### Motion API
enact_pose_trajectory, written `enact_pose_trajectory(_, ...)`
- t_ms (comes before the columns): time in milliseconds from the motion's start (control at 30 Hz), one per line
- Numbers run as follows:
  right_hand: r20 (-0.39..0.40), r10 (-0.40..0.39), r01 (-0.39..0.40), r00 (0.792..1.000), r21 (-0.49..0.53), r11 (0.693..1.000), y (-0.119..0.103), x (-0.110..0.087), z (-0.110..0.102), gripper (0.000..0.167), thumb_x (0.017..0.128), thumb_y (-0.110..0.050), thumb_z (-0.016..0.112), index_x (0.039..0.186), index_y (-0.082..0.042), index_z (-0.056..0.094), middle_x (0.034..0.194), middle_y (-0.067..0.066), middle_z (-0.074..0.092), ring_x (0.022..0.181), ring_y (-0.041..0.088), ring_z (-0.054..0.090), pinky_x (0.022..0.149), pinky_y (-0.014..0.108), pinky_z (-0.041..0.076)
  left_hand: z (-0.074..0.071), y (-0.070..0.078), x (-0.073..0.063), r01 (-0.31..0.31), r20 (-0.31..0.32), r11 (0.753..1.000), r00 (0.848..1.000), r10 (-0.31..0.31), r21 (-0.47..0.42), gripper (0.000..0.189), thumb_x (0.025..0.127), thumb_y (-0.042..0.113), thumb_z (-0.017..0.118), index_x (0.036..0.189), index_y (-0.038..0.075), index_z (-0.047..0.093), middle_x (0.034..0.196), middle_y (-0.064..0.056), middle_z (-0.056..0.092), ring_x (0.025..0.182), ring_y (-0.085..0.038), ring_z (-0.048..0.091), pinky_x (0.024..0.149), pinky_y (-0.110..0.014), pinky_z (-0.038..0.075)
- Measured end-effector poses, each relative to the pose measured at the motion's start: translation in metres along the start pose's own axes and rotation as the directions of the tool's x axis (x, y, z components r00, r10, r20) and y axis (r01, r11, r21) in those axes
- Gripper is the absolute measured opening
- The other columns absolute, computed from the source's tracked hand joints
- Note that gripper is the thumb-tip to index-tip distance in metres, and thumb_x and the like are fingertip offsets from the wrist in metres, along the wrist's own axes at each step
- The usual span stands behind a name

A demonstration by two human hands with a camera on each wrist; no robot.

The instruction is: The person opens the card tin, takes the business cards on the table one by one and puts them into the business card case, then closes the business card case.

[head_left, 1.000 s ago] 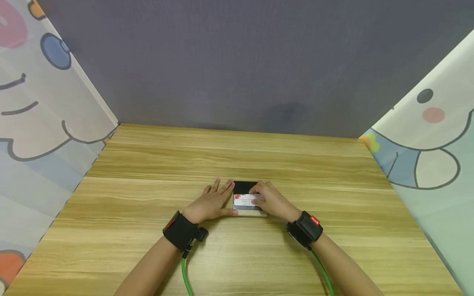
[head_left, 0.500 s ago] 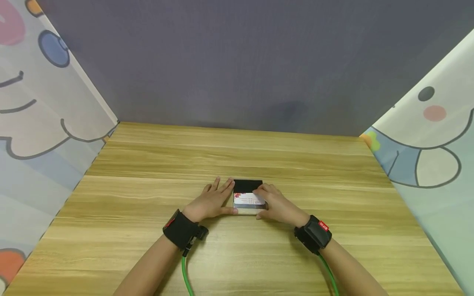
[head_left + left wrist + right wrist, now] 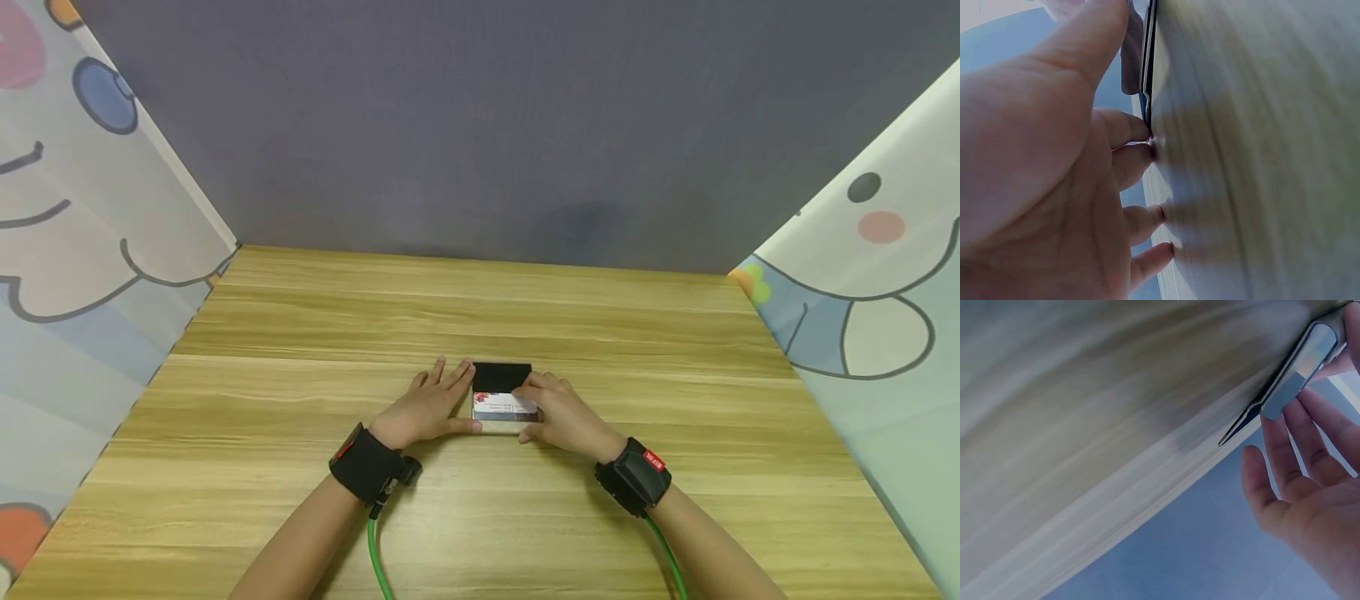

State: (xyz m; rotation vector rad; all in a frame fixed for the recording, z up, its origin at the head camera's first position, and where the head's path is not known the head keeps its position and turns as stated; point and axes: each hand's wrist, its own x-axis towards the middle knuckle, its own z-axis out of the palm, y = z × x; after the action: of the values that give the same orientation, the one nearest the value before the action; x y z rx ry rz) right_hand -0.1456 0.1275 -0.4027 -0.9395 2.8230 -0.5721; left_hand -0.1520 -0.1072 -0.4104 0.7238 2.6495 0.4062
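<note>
An open business card holder point(image 3: 501, 377) with a black upper flap and a pale lower edge lies on the wooden table. Across its lower half is a white business card point(image 3: 495, 403) with red print and a dark stripe. My left hand point(image 3: 429, 412) rests flat at the holder's left side, fingers spread straight and thumb at its lower left corner. My right hand point(image 3: 566, 417) grips the right end, index fingertip on the card's upper edge and thumb at the front edge. In the right wrist view, fingers point(image 3: 1282, 456) reach to the metallic holder point(image 3: 1307, 362).
The wooden table point(image 3: 480, 308) runs back to a dark grey panel point(image 3: 480, 125). Cartoon-printed sheets point(image 3: 877, 250) stand at both sides. Each wrist wears a black camera band point(image 3: 367, 467), from which a green cable point(image 3: 377, 558) trails toward the near edge.
My right hand has shifted slightly right, its thumb moving from the card down to the holder's front edge. More of the card and black flap shows. The left hand has stayed in place.
</note>
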Motion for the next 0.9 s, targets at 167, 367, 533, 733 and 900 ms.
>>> enact_pose_trajectory(167,0.008,-0.002,0.001,1.000,0.023,1.000,0.002,-0.002,-0.001,0.055,0.069,-0.027,0.079,0.115,-0.003,0.061,0.106,0.006,0.055,0.096,0.019,0.048,0.083,0.039,0.041,-0.001,0.001,0.000,-0.008,-0.017,1.000,1.000,0.008,-0.001,0.089,0.083,0.059,0.050,0.148,0.010,0.014,0.155,-0.004,0.008,0.140,-0.038,0.002,0.110,-0.054,0.015)
enact_pose_trajectory(367,0.049,0.076,-0.082,0.996,0.132,0.988,0.011,-0.003,-0.003,0.067,0.073,-0.028,0.076,0.128,0.000,0.050,0.125,0.014,0.048,0.115,0.029,0.047,0.092,0.043,0.044,-0.001,0.002,0.001,-0.013,-0.038,0.999,0.999,0.011,-0.041,0.091,0.081,0.058,0.055,0.147,0.009,0.017,0.154,-0.007,0.011,0.139,-0.040,0.005,0.109,-0.057,0.017)
enact_pose_trajectory(533,0.112,0.162,-0.185,0.980,0.238,0.954,0.019,-0.003,-0.007,0.086,0.074,-0.030,0.076,0.141,0.000,0.031,0.142,0.020,0.031,0.130,0.037,0.032,0.099,0.050,0.038,-0.001,0.001,0.001,-0.022,-0.061,0.997,0.998,0.018,-0.079,0.093,0.079,0.055,0.060,0.146,0.007,0.019,0.153,-0.008,0.014,0.139,-0.042,0.004,0.109,-0.057,0.016)
enact_pose_trajectory(733,0.169,0.176,-0.215,0.970,0.250,0.944,0.024,0.002,-0.008,0.103,0.069,-0.037,0.078,0.145,0.001,0.018,0.149,0.023,0.018,0.137,0.039,0.019,0.107,0.053,0.025,-0.001,-0.001,0.001,-0.063,-0.075,0.989,0.996,0.053,-0.132,0.094,0.079,0.052,0.063,0.146,0.005,0.017,0.153,-0.010,0.014,0.139,-0.042,-0.002,0.110,-0.056,0.012)
enact_pose_trajectory(900,0.196,0.153,-0.203,0.968,0.267,0.942,0.025,0.006,-0.010,0.110,0.066,-0.036,0.080,0.145,0.003,0.014,0.149,0.024,0.017,0.137,0.038,0.018,0.109,0.052,0.022,-0.002,-0.002,0.004,-0.071,-0.060,0.983,0.996,0.061,-0.170,0.097,0.077,0.051,0.065,0.147,0.006,0.016,0.153,-0.010,0.013,0.139,-0.041,-0.003,0.110,-0.056,0.010)
